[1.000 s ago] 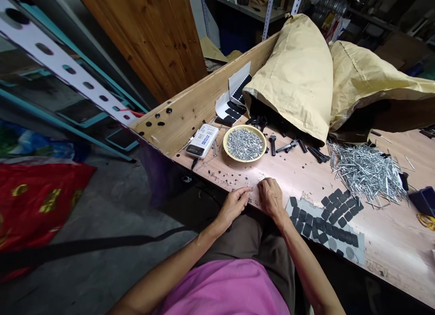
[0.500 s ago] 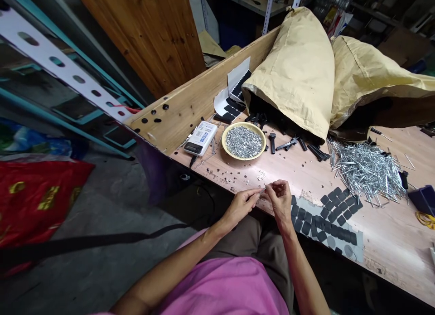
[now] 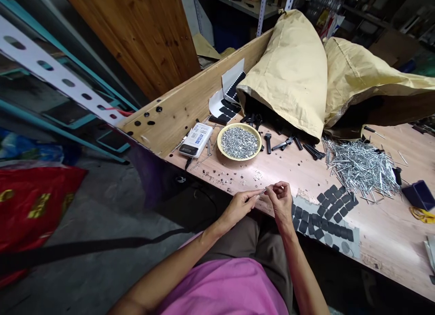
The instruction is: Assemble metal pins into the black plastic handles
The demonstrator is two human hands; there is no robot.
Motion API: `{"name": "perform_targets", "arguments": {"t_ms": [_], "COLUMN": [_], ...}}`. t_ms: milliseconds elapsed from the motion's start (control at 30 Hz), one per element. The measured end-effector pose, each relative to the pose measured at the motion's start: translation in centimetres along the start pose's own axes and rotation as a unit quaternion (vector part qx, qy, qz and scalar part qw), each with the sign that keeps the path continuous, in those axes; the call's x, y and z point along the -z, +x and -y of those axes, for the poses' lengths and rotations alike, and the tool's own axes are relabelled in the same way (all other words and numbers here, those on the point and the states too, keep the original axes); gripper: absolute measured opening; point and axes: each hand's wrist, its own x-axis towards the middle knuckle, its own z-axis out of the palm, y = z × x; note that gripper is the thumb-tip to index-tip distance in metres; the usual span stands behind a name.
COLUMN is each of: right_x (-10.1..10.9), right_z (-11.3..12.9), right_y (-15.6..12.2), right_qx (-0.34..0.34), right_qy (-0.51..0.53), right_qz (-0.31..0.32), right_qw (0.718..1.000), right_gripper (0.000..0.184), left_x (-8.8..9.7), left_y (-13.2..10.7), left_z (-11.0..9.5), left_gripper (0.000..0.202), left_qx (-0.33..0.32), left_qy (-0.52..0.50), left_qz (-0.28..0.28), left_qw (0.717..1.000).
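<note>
My left hand (image 3: 240, 205) pinches a thin metal pin (image 3: 263, 192) at the table's near edge. My right hand (image 3: 280, 199) meets it from the right, fingertips pinched at the pin's tip on something too small to name. A small cluster of tiny silver nuts (image 3: 258, 175) lies on the wooden table (image 3: 380, 229) just beyond my hands. A yellow bowl (image 3: 239, 142) full of the same silver nuts stands farther back. A grey sheet of black rubber pads (image 3: 324, 217) lies right of my right hand.
A heap of metal pins (image 3: 360, 165) lies at the right. Two tan sacks (image 3: 299, 70) spill black plastic parts (image 3: 288, 144). A white device (image 3: 196, 140) sits left of the bowl, a dark blue box (image 3: 420, 194) at far right. A red bag (image 3: 30, 206) lies on the floor.
My right hand lifted off the table by the small nuts and came to the pin held in my left hand. Both hands now stay pinched together above the table edge.
</note>
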Motion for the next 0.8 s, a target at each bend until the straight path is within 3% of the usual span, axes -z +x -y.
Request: {"name": "perform_targets", "arguments": {"t_ms": [100,200,333,400,567,667,800], "right_x": [0.2,0.5,1.1,1.5,2.9,3.7,4.4], "right_z": [-0.1,-0.2,0.0,0.3,1.4,2.1,3.0], "right_y": [0.0,-0.3,-0.7,-0.8,-0.4,0.2,0.6], "right_qx": [0.024,0.095,0.221,0.252,0.167,0.120,0.107], "right_qy": [-0.029,-0.115,-0.263,-0.295,-0.262,-0.220,-0.216], "right_qz": [0.000,-0.011,0.036,0.075,0.082,0.138,0.184], "right_qw": [0.999,0.989,0.939,0.919,0.947,0.958,0.953], "right_gripper": [0.029,0.019,0.002,0.007,0.025,0.019,0.017], "left_x": [-0.1,-0.2,-0.4,-0.3,0.1,0.3,0.2], "left_y": [-0.1,-0.2,-0.3,-0.2,0.3,0.4,0.4], "left_z": [-0.2,-0.5,-0.6,-0.7,-0.9,-1.0,-0.9], "left_gripper": [0.052,0.055,0.061,0.062,0.067,0.067,0.066], "left_qx": [0.003,0.018,0.051,0.075,0.143,0.160,0.159], "left_qy": [-0.001,-0.016,-0.055,-0.070,-0.129,-0.141,-0.127], "left_qz": [0.000,0.009,0.023,0.032,0.101,0.133,0.158], "left_qw": [1.000,1.000,0.997,0.994,0.976,0.968,0.966]}}
